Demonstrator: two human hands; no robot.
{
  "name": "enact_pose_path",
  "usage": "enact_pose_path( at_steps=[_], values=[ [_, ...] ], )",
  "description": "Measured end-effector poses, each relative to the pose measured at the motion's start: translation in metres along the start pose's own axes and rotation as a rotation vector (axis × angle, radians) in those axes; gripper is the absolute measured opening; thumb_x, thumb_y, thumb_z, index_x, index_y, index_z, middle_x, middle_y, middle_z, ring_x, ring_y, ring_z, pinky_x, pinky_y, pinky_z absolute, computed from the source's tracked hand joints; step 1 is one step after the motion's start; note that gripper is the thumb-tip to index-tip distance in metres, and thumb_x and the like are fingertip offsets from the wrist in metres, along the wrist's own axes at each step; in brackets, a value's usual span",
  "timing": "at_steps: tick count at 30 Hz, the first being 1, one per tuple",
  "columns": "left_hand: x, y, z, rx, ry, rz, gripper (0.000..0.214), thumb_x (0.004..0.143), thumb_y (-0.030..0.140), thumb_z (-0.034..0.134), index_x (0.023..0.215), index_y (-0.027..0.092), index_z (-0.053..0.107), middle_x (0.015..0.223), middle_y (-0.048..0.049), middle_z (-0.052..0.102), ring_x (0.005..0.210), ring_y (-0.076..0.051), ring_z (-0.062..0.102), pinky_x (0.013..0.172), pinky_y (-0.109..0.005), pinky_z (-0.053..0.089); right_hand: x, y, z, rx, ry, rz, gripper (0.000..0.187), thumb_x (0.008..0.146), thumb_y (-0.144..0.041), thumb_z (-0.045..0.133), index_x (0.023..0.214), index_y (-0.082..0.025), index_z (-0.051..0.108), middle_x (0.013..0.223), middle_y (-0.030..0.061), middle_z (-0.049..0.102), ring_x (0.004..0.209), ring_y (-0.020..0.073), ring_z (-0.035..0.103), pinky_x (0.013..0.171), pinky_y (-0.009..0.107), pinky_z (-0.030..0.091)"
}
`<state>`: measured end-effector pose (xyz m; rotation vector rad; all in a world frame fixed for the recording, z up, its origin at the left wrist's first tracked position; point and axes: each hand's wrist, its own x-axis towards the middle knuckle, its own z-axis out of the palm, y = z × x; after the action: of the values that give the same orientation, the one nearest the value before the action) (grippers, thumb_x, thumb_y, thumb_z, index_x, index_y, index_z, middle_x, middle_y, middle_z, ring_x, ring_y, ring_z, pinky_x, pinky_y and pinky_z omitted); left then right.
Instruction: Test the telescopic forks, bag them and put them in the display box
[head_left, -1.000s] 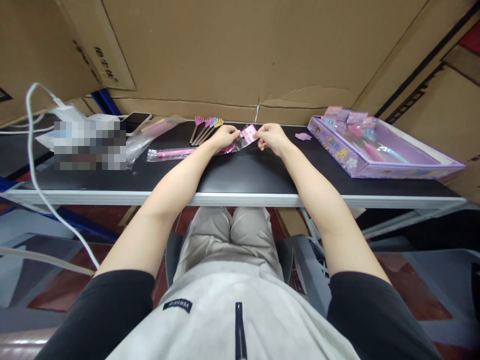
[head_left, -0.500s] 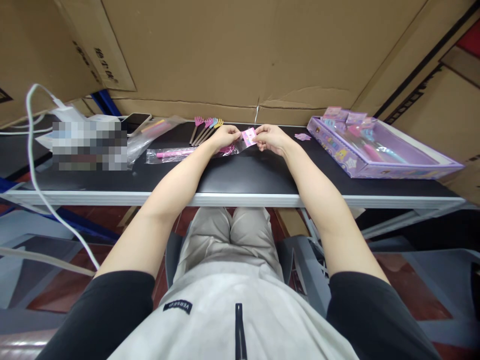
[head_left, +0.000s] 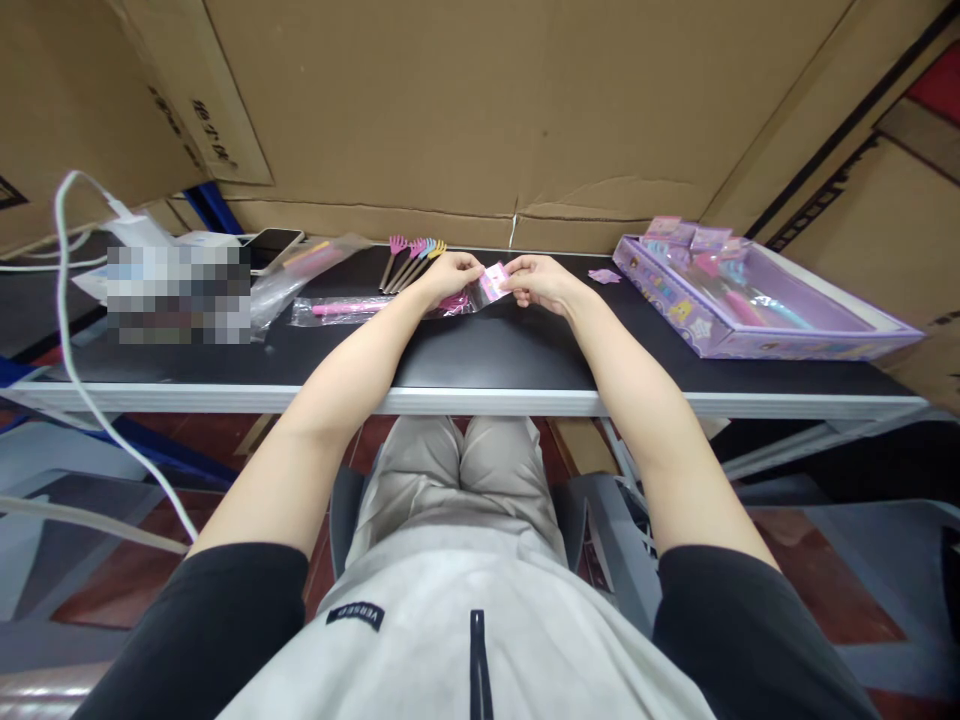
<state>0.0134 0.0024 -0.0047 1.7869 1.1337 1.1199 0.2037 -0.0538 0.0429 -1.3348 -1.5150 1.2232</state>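
A pink back scratcher [head_left: 337, 310] lies sideways on the black table inside a clear plastic bag [head_left: 302, 314]. My left hand [head_left: 452, 277] pinches the bag near its right end, over the scratcher's head. Between my two hands a small pink printed card [head_left: 493, 282] is at the bag's end; whether it is in the bag or against it I cannot tell. My right hand [head_left: 547, 283] has the card's right edge between thumb and fingers. Several loose back scratchers [head_left: 416, 260] with pink, blue and yellow heads lie behind my left hand.
To the right stands a purple display box [head_left: 701, 335] with packed back scratchers in it. Beside it lies a pink card [head_left: 604, 276]. Further left are another plastic bag [head_left: 277, 292], a phone [head_left: 271, 245] and a white cable [head_left: 64, 300]. Cardboard [head_left: 480, 110] walls the back.
The card has moved slightly left and down and is tilted differently. My right hand has followed it a little toward my left hand, which keeps its grip on the bag.
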Motion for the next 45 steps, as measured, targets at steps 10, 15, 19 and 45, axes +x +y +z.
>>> enact_pose_path(
  at_steps=[10,15,19,45],
  values=[
    [-0.003,0.008,0.005,-0.043,0.017,0.009,0.032,0.095,0.007,0.066,0.066,0.018,0.061,0.063,0.0032,0.056,0.067,-0.014,0.051,0.078,-0.028,0.045,0.006,0.002,0.006,-0.011,0.077,-0.015,0.036,0.102,-0.001,0.060,0.070,-0.018,0.058,0.046,-0.0036,0.051,0.038,0.0074,0.045,0.039,0.018,0.036],
    [-0.004,0.008,0.006,-0.079,0.012,0.032,0.032,0.095,0.006,0.066,0.066,0.018,0.062,0.063,0.0033,0.056,0.065,-0.013,0.051,0.075,-0.027,0.044,0.011,0.008,0.001,-0.019,0.063,-0.056,0.034,0.095,-0.002,0.069,0.068,-0.019,0.057,0.042,-0.0053,0.047,0.038,0.0066,0.039,0.040,0.017,0.035],
    [-0.006,0.010,0.009,-0.087,0.017,0.037,0.033,0.095,0.003,0.066,0.066,0.018,0.062,0.063,0.0040,0.056,0.065,-0.012,0.049,0.074,-0.026,0.043,0.013,0.010,0.000,-0.004,0.041,-0.073,0.034,0.089,-0.002,0.076,0.067,-0.019,0.056,0.043,-0.0063,0.047,0.039,0.0059,0.038,0.041,0.017,0.034],
    [-0.003,0.007,0.012,-0.110,0.050,0.082,0.029,0.092,0.005,0.070,0.068,0.019,0.061,0.064,0.0047,0.057,0.065,-0.012,0.053,0.075,-0.025,0.047,0.011,0.010,0.010,0.008,0.069,-0.099,0.034,0.088,-0.002,0.079,0.068,-0.019,0.056,0.046,-0.0065,0.049,0.042,0.0048,0.039,0.043,0.017,0.034]
  ],
)
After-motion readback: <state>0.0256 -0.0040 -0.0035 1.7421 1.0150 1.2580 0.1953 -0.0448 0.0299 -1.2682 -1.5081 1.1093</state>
